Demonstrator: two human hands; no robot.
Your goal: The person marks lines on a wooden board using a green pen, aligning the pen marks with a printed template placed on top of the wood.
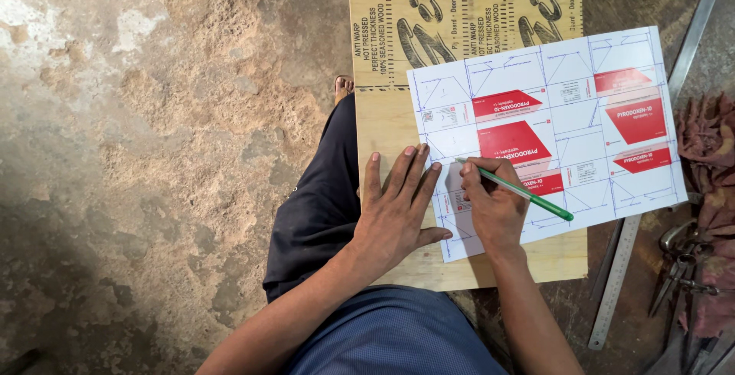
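On the plywood board (pixel 390 126) in front of us lies the printed sheet (pixel 566 126), a white page of carton outlines drawn in thin blue lines with red panels. It rests flat, turned a little askew, and its right side overhangs the board's right edge. We judge it light, thin and limp: it would slide or buckle if pushed from one side, and crease if pinched hard. Flat pressure from above suits it best, and to lift it a hold at two corners would be better than one.

Our left hand (pixel 398 210) is spread wide, palm down, fingers splayed, with the fingertips on the sheet's left margin and the palm on bare board; it grips nothing, only presses. Our right hand (pixel 494 207) is closed around the green pen (pixel 514 189) in a writing hold, the tip touching the sheet near its left side and the barrel slanting down to the right.

Beyond the sheet, the board gives a stiff, even backing with bare wood above and below. Our leg (pixel 321 199) lies against the board's left edge. To the right, on the floor, a steel ruler (pixel 615 279) lies just beside the board, scissors (pixel 677 264) and a rag (pixel 708 168) farther out. Leftward the rough concrete floor (pixel 153 153) stretches wide, which we judge the freest side for movement.
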